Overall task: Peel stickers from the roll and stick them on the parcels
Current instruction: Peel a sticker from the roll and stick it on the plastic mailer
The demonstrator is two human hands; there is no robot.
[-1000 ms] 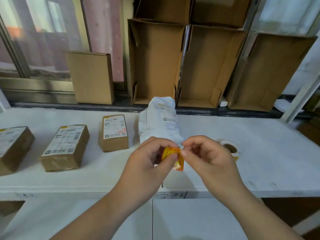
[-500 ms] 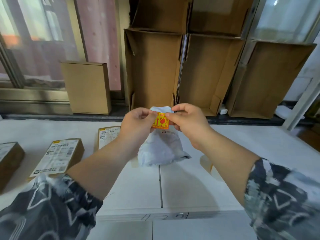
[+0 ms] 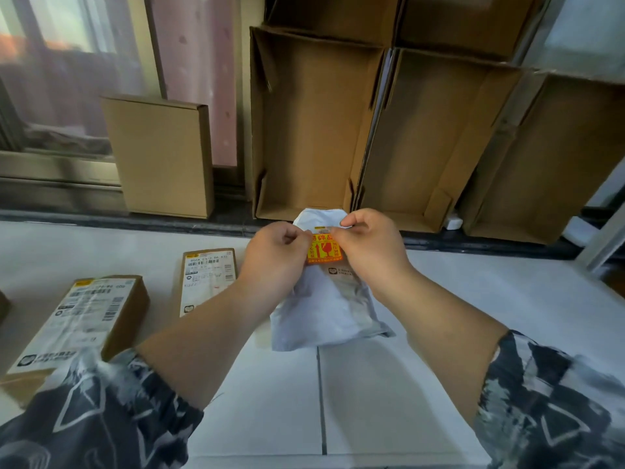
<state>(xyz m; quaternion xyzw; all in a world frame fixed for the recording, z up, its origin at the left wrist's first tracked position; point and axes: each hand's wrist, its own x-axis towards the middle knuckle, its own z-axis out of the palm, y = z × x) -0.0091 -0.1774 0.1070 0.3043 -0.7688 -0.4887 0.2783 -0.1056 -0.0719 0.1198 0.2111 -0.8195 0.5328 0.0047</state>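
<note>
An orange and yellow sticker (image 3: 324,249) with red print is stretched between my two hands over the far end of a white plastic mailer parcel (image 3: 326,306) lying mid-table. My left hand (image 3: 275,257) pinches the sticker's left edge. Its right top corner is pinched by my right hand (image 3: 370,247). The sticker sits just above the mailer's printed label; I cannot tell whether it touches the bag. Two brown cardboard parcels (image 3: 206,280) (image 3: 84,319) with white shipping labels lie to the left. The sticker roll is hidden.
The white table (image 3: 490,299) runs left to right, with a seam down its middle. Behind it, several open cardboard boxes (image 3: 314,130) stand on end against the wall. A closed flat carton (image 3: 162,154) leans by the window.
Both hands carried the sticker away from me, from near the table's front edge out over the white mailer's far end. The sticker now faces up, spread flat. The view tilted forward.
</note>
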